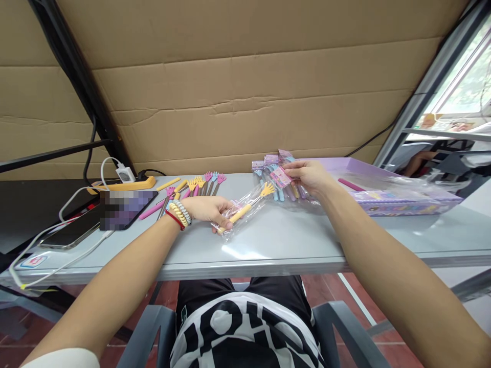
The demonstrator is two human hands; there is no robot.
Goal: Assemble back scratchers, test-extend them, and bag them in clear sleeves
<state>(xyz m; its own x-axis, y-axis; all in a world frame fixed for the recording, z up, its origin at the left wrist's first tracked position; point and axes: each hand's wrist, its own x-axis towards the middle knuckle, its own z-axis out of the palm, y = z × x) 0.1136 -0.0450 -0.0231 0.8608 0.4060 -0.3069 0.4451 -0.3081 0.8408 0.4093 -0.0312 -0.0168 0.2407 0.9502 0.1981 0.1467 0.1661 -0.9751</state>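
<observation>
My left hand (207,209) is closed on the handle end of a yellow back scratcher (240,213) in a clear plastic sleeve (251,200). The scratcher's small hand-shaped head points away and to the right. Between the thumb and fingers of my right hand (312,176) is a pink printed card (281,177), just beyond that head. Whether the card is joined to this sleeve, I cannot tell. Under and behind my right hand lies a pile of bagged back scratchers (279,194) with printed cards. Several unbagged pink, blue and yellow scratchers (209,180) lie beyond my left wrist.
At the right, a purple display box (399,208) holds clear plastic and a pink stick (351,184). Two phones (128,210), white cables and a yellow power strip (148,183) occupy the left. Cardboard (245,102) walls the back of the grey table (284,245).
</observation>
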